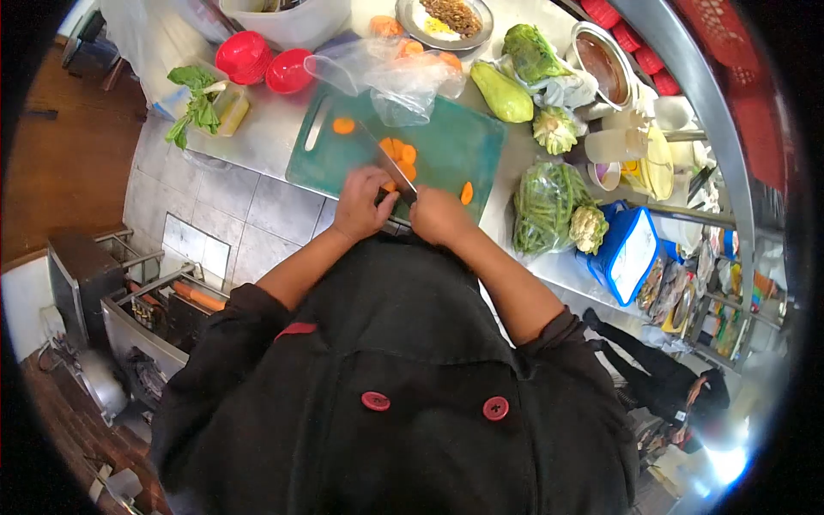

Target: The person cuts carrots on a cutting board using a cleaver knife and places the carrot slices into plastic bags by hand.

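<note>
My right hand (439, 215) is closed round the handle of a kitchen knife (390, 163), its blade angled up and left over the green cutting board (472, 142). Just left of the blade, my left hand (362, 203) has its fingers curled on a piece of carrot (389, 185), mostly hidden by the fingers. Several orange carrot slices (396, 150) lie along the blade's far side. One loose carrot slice (343, 126) rests near the board's left end, and another carrot slice (467, 193) lies to the right of my right hand.
Beyond the board are a clear plastic bag (403, 90), red bowls (288, 71) and a metal plate of food (446, 21). On the right stand a green chayote-like vegetable (502, 93), bagged green beans (545, 206), a cauliflower (589, 228) and a blue-rimmed container (631, 257). Another person (665, 390) stands far right.
</note>
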A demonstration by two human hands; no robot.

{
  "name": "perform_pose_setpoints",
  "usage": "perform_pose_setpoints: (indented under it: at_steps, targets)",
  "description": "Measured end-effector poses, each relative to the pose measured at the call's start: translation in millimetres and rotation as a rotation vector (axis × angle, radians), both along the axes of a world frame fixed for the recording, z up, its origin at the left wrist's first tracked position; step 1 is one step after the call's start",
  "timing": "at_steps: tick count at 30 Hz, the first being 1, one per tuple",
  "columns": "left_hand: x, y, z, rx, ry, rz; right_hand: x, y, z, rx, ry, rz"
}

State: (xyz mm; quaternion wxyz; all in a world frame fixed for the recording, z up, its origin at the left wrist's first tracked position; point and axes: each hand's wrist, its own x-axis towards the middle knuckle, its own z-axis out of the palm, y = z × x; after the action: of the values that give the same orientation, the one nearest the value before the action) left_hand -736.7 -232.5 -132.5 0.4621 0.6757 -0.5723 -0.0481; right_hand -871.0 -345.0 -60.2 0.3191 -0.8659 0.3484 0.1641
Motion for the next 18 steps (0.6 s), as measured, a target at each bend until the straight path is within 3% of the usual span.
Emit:
perform_pose_setpoints:
  at_steps: [5,7,11,13,18]
  targets:
    - [25.4,-13.4,1.4,-0.011,-0.037,0.036,-25.7,-6.9,27.2,-0.004,-0.062,-0.062]
    - [39.4,-16.9,19.4,0.038,-0.256,0.254,-44.4,-5.4,50.0,0.001,-0.064,-0.184]
    - [35.3,-24.6,42.5,0.021,-0.328,0.103,-80.8,-3.1,56.7,-0.051,-0.134,-0.303]
    - [15.8,-27.8,40.1,0.157,-0.249,-0.026,-89.2,-0.7,59.8,-0.038,-0.124,-0.343]
    - [-13.4,-38.2,26.9,0.378,-0.218,-0.039,-107.2,11.1,56.1,-0.023,-0.112,-0.385]
